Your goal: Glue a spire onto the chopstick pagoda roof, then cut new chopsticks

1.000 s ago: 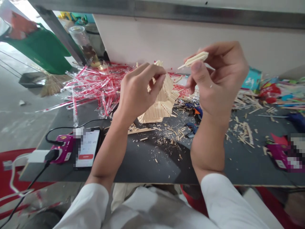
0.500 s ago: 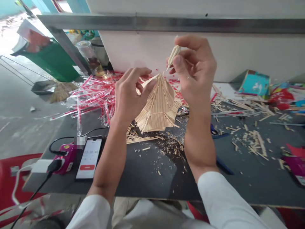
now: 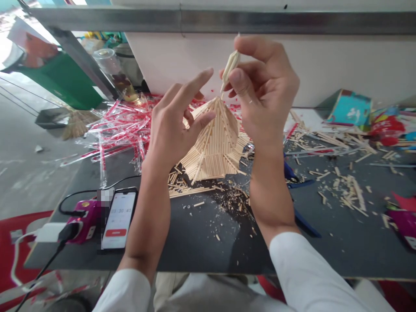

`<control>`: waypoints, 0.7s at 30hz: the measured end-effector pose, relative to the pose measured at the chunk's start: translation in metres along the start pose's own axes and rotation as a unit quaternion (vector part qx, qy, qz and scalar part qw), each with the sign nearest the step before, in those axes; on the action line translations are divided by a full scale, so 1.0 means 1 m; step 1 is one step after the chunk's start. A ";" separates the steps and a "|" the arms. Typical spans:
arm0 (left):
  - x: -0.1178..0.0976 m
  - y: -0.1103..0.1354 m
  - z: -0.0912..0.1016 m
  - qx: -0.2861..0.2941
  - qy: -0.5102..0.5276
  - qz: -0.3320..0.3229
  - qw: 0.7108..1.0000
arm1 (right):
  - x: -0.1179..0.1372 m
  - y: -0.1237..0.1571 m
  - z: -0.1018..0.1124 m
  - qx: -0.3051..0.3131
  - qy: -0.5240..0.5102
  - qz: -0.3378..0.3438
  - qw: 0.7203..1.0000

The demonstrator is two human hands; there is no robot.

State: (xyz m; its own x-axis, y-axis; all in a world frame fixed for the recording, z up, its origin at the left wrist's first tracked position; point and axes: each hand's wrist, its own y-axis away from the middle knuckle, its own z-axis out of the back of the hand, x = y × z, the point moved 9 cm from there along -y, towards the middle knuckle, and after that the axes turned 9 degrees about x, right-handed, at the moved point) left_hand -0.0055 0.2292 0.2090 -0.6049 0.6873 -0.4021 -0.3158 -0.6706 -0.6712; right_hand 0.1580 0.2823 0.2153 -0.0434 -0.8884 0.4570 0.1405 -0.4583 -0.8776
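Note:
A small model roof (image 3: 217,138) made of thin wooden sticks stands on the dark table, rising to a point with flared lower edges. My right hand (image 3: 264,86) pinches a slim, pale wooden spindle-shaped piece (image 3: 231,67) between thumb and fingers. The piece tilts, its thin lower tip just above the roof's peak; I cannot tell if they touch. My left hand (image 3: 172,119) is open at the roof's left side, index finger raised and thumb stretched across in front of the upper slope. It partly hides the left slope.
Red-and-clear plastic wrappers (image 3: 120,130) heap at the left back. Loose sticks and chips (image 3: 351,195) litter the right. A phone (image 3: 119,219) and purple power adapter (image 3: 87,221) lie front left. A blue-handled tool (image 3: 303,223) is partly behind my right forearm. A metal bar (image 3: 208,21) crosses behind.
My right hand has brought the spindle-shaped piece left, closer over the roof's peak. My left index finger has lifted and straightened. The whole view has shifted slightly.

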 end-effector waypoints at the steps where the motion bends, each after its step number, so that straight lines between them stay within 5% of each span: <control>1: -0.001 0.000 0.000 0.003 -0.005 -0.002 1.000 | 0.000 0.000 0.000 0.002 0.005 0.000 1.000; 7: -0.004 -0.001 -0.002 0.003 0.013 -0.037 0.999 | 0.004 0.000 -0.008 0.024 -0.025 -0.010 0.999; 21: 0.001 0.000 -0.009 0.032 -0.010 0.006 0.999 | 0.009 0.000 -0.007 0.037 -0.045 0.013 0.998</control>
State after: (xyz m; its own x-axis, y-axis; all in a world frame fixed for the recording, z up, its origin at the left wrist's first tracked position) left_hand 0.0002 0.2324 0.2030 -0.6236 0.6738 -0.3964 -0.3548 -0.6958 -0.6245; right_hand 0.1511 0.2743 0.2184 0.0506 -0.8920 0.4492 0.2132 -0.4297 -0.8774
